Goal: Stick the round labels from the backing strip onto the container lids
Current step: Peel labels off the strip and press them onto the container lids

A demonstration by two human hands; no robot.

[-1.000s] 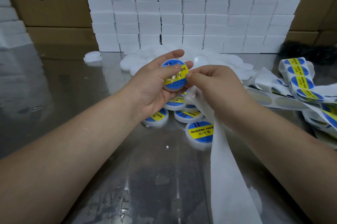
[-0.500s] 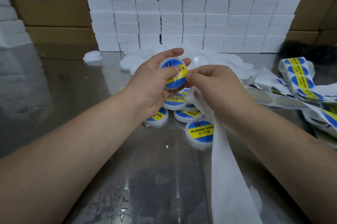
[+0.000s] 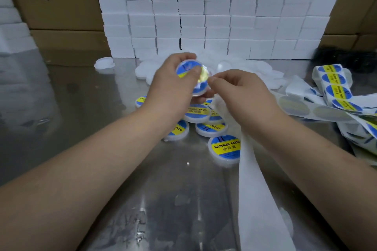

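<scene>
though blurred, left hand (image 3: 171,81) grip holds labelled lid (image 3: 192,79); right hand (image 3: 240,91) pinches backing strip (image 3: 259,199), fingertips hidden.

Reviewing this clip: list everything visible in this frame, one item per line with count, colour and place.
Held container: one, white with blue-and-yellow label, in the left hand, blurred.
Labelled containers: at least five, white with blue-and-yellow labels, clustered on the table below the hands.
Unlabelled lids: a pile, white, behind the hands; one or two more apart at the left.
Backing strip: one, white, hanging from the right hand towards the near edge.
Label strips: tangled, white with blue-and-yellow rounds, far right.
White blocks: a stacked wall, at the back.
Cardboard boxes: brown, behind the blocks on both sides.
Table: one, shiny metal.
Left hand: gripping the container.
Right hand: pinching the strip.
</scene>
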